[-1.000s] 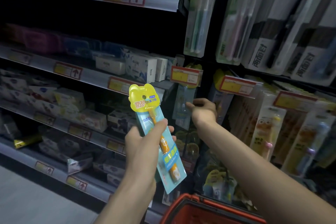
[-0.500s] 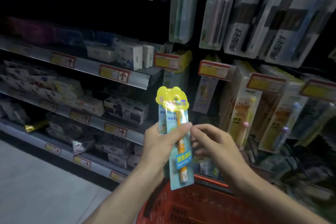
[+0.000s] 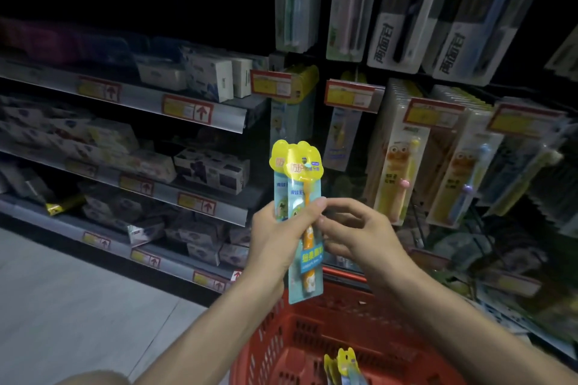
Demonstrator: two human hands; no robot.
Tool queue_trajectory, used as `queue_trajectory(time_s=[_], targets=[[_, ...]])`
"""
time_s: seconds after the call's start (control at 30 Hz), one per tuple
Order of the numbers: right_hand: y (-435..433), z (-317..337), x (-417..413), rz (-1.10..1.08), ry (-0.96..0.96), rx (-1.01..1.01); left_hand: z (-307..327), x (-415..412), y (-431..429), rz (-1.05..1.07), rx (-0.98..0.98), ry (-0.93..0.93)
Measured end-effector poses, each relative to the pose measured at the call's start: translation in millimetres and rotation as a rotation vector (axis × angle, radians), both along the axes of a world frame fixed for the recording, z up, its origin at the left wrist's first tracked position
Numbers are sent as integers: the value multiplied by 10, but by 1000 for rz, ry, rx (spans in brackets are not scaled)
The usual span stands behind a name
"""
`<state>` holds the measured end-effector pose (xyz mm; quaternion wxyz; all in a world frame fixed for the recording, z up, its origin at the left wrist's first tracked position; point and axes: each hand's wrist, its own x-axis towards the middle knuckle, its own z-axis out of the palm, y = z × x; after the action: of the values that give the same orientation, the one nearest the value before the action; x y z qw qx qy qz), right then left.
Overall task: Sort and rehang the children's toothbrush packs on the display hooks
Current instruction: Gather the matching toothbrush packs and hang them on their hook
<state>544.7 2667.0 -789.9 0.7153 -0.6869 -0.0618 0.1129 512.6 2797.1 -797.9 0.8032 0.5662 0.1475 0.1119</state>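
Observation:
My left hand (image 3: 278,244) grips two children's toothbrush packs (image 3: 301,178), light blue cards with yellow paw-shaped tops, held upright and fanned slightly apart. An orange brush shows in the front pack. My right hand (image 3: 359,234) is at the packs' right edge, fingers curled and touching the front pack. More packs of the same kind (image 3: 344,364) lie in the red basket (image 3: 281,341) below. Matching packs hang on a display hook (image 3: 292,109) straight ahead, behind a red and yellow price tag (image 3: 271,83).
Other children's toothbrush packs (image 3: 397,172) hang to the right, adult toothbrush packs (image 3: 406,9) above. Shelves of boxed toothpaste (image 3: 200,166) fill the left. Grey floor (image 3: 62,306) lies at lower left.
My right hand left the hanging packs and came back to the packs in my left hand. A second pack now fans out behind the first. The view dropped, showing the basket.

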Motion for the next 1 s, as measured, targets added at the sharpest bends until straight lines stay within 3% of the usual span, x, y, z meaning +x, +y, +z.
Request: queue_trajectory(time_s=[0.27,0.57,1.0], targets=[[349,37,316,-48,85,19,53,142,320,94,-3,0],[688,230,801,-178,-104,-126,67,126,674,111,-18,31],[1044,381,1056,-222,-207,-60,151,116,742,41,-192,87]])
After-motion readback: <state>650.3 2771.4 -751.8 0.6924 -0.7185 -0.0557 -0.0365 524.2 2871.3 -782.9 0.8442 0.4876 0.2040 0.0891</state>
